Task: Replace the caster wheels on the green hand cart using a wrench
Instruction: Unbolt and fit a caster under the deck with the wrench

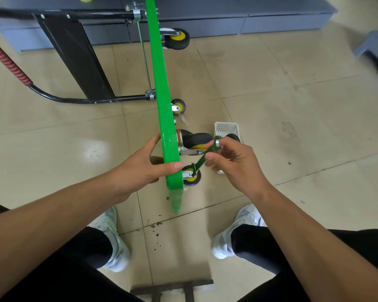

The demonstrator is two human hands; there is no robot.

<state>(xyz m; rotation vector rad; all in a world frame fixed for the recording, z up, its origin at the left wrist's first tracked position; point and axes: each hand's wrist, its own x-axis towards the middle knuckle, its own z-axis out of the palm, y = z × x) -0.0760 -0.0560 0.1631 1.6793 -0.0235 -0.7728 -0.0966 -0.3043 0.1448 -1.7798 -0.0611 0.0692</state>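
Observation:
The green hand cart [162, 88] stands on its side edge, its wheels pointing right. My left hand [140, 164] grips the near end of the green deck, thumb over its top edge. My right hand [229, 158] pinches a green wrench [203, 159] and holds it slanted, its lower end by the nearest small yellow-hubbed caster [192, 176]. A bigger black and yellow caster [194, 141] sits just above it on a silver bracket. Two more casters [179, 105] [176, 39] show farther along the deck.
A white plastic basket [226, 128] stands on the tiled floor right of the cart. The black folded handle [74, 57] with a red grip lies to the left. A grey cabinet base [227, 20] runs along the back. My white shoes [111, 238] flank a metal frame [172, 288].

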